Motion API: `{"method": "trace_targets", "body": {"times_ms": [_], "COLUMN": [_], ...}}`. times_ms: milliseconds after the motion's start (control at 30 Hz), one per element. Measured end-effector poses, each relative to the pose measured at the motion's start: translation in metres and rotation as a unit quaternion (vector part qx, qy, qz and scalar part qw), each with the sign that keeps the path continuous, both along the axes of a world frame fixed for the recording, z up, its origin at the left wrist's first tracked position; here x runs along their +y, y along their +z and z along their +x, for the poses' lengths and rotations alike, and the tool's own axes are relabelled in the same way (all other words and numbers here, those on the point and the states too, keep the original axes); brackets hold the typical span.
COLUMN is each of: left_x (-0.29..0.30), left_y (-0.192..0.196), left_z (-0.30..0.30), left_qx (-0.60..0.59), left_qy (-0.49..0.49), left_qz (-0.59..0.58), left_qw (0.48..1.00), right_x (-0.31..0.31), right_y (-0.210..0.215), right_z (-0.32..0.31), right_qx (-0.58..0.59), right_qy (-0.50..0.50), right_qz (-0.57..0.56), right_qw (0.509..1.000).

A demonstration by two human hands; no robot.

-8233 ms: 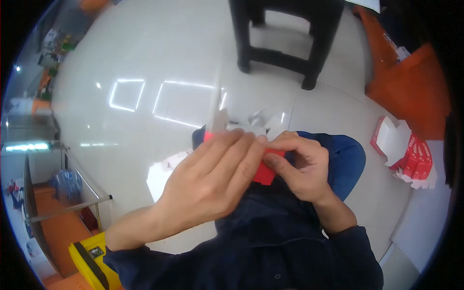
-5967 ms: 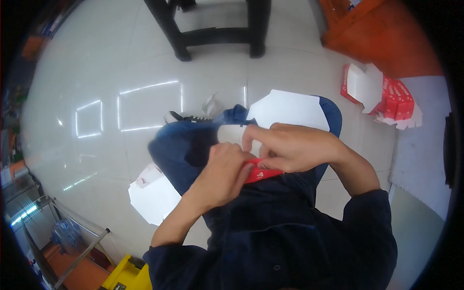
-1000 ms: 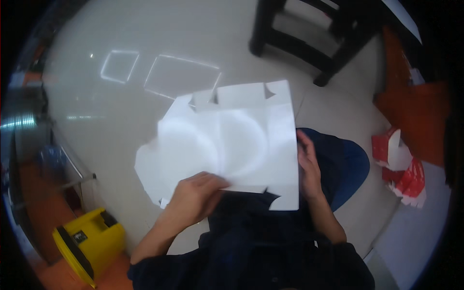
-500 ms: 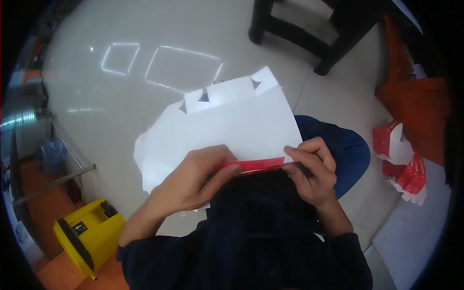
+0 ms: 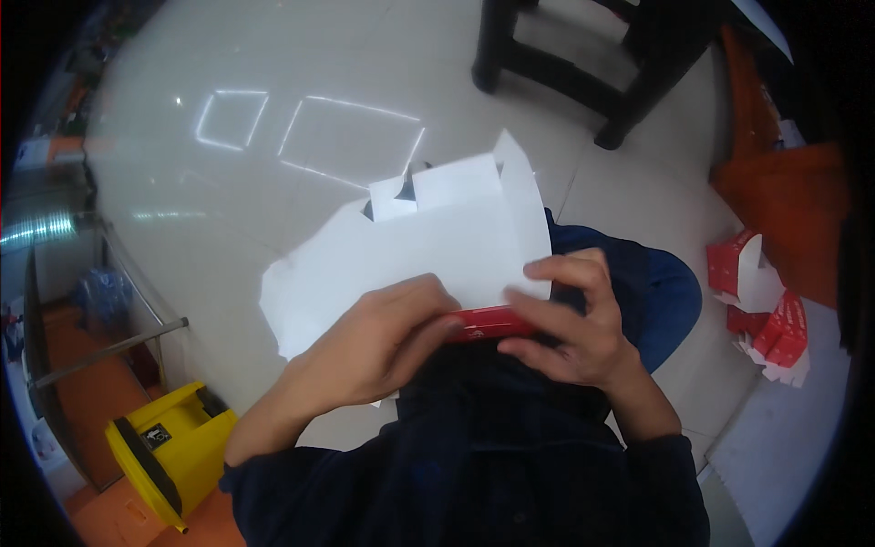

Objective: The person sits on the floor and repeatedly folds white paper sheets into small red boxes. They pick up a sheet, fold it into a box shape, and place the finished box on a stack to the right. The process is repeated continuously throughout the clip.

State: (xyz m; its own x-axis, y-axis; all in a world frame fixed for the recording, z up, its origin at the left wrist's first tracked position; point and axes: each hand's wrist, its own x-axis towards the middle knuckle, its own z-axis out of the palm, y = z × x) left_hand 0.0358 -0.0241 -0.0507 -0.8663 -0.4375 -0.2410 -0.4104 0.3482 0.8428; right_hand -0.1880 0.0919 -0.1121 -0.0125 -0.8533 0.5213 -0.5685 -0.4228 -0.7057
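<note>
A flat cardboard box blank (image 5: 410, 260), white inside and red on its outer face, lies over my lap with its white side up. My left hand (image 5: 383, 337) is closed on its near edge, thumb against the raised red flap and fingers over the white side. At the blank's near right corner, my right hand (image 5: 574, 319) has its fingers spread and slightly smeared by motion. Its index fingertip lies against the right side panel, which is bent upward. Notched tabs stand along the far edge.
Red-and-white folded boxes (image 5: 770, 314) sit at the right beside an orange-brown container (image 5: 784, 228). A black stool (image 5: 565, 77) stands on the tiled floor ahead. At the lower left are a yellow bin (image 5: 178, 447) and a metal rail (image 5: 109, 351).
The right side panel has been bent upward along its crease. My right hand has loosened from the corner and its fingers have spread; my left hand keeps its hold.
</note>
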Motion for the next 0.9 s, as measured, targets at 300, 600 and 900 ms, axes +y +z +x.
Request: {"method": "trace_targets", "body": {"times_ms": [300, 600, 900], "left_x": [-0.019, -0.034, -0.027], "left_y": [0.036, 0.033, 0.034], "left_z": [0.023, 0.008, -0.027], "left_qx": [-0.151, -0.122, -0.064], "left_qy": [-0.042, 0.009, -0.085], "left_qz": [-0.282, -0.393, -0.497], "left_qw": [0.947, 0.911, 0.861], "right_x": [-0.004, 0.006, 0.005], "right_y": [-0.008, -0.005, 0.000], "right_z": [-0.021, -0.025, -0.010], "right_qx": [-0.067, -0.162, -0.121], "right_qy": [0.052, -0.004, -0.031], "right_qz": [0.062, 0.054, 0.089], "right_qw": [0.995, 0.985, 0.988]}}
